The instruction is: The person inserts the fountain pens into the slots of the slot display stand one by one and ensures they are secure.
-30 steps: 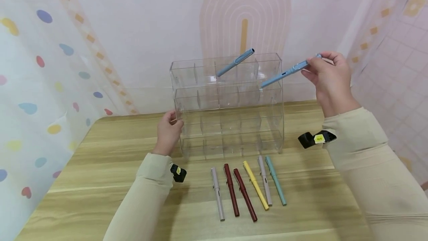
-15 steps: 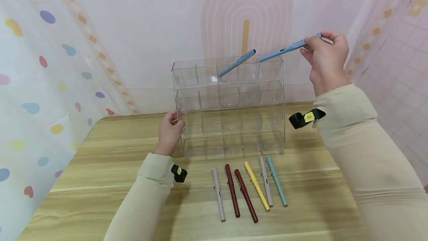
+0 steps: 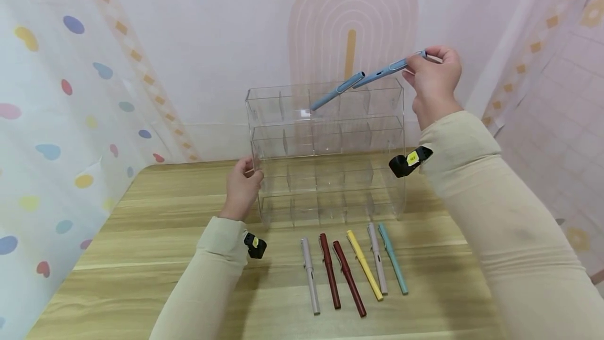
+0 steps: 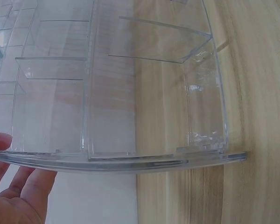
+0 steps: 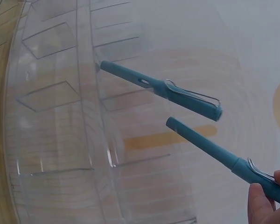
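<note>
My right hand [image 3: 436,75] pinches a blue pen [image 3: 384,72] by its clip end, tilted with its far end pointing down and left over the top tier of a clear acrylic organizer [image 3: 325,146]. A second blue pen [image 3: 330,96] leans in a top compartment, its clip end sticking up past the rim. In the right wrist view the held pen [image 5: 214,149] lies beside the leaning pen [image 5: 163,91], with a gap between them. My left hand [image 3: 242,188] grips the organizer's left side panel, thumb on one face and fingers behind it in the left wrist view.
Several capped pens lie in a row on the wooden table [image 3: 155,235] before the organizer: a grey pen [image 3: 310,277], dark red pens [image 3: 330,272], a yellow pen [image 3: 365,265], another grey pen [image 3: 377,258] and a teal pen [image 3: 393,258]. A patterned curtain [image 3: 212,41] hangs behind.
My right hand has raised the blue pen from beside the second tier to the top tier, then moved it left toward the leaning pen. The left hand keeps its hold.
</note>
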{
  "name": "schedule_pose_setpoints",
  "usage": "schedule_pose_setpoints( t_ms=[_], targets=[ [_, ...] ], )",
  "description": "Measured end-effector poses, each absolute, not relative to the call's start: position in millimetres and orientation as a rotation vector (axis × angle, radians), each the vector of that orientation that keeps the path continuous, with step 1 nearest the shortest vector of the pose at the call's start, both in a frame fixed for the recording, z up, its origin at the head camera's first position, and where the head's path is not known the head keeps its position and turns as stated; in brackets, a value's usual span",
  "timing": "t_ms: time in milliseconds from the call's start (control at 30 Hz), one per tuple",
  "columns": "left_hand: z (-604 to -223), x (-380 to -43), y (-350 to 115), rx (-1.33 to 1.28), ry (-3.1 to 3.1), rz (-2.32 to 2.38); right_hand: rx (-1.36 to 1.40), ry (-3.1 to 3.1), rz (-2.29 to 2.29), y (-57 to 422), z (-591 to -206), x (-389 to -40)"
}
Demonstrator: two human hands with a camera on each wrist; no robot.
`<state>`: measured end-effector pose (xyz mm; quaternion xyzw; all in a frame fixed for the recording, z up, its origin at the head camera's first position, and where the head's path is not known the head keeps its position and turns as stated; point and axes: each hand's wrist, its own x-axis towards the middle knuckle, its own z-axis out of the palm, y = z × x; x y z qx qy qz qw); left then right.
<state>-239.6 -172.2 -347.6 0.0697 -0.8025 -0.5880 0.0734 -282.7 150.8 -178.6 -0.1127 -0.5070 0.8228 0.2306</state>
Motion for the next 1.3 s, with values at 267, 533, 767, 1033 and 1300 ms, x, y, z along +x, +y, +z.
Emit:
schedule_pose_setpoints(
  t_ms=[267, 533, 767, 1033, 1300],
  targets=[
    [-348.5, -238.3, -172.7, 0.177, -2.412, -1.722, -0.334, -1.526, 2.166, 134.9, -190.9, -292.4],
    [-350.8, -239.5, -171.0, 0.168, -2.403, -1.723, -0.360, -1.634, 2.137, 129.5, -200.8, -297.2],
    [-351.3, -240.0, -166.6, 0.174, -2.403, -1.731, -0.357, -1.656, 2.124, 130.0, -206.8, -298.0],
    [-350.9, -237.9, -164.5, 0.174, -2.406, -1.750, -0.334, -1.673, 2.092, 130.4, -212.3, -299.3],
    [-350.0, -238.1, -162.1, 0.162, -2.410, -1.752, -0.313, -1.684, 2.082, 133.2, -214.0, -298.0]
  ],
)
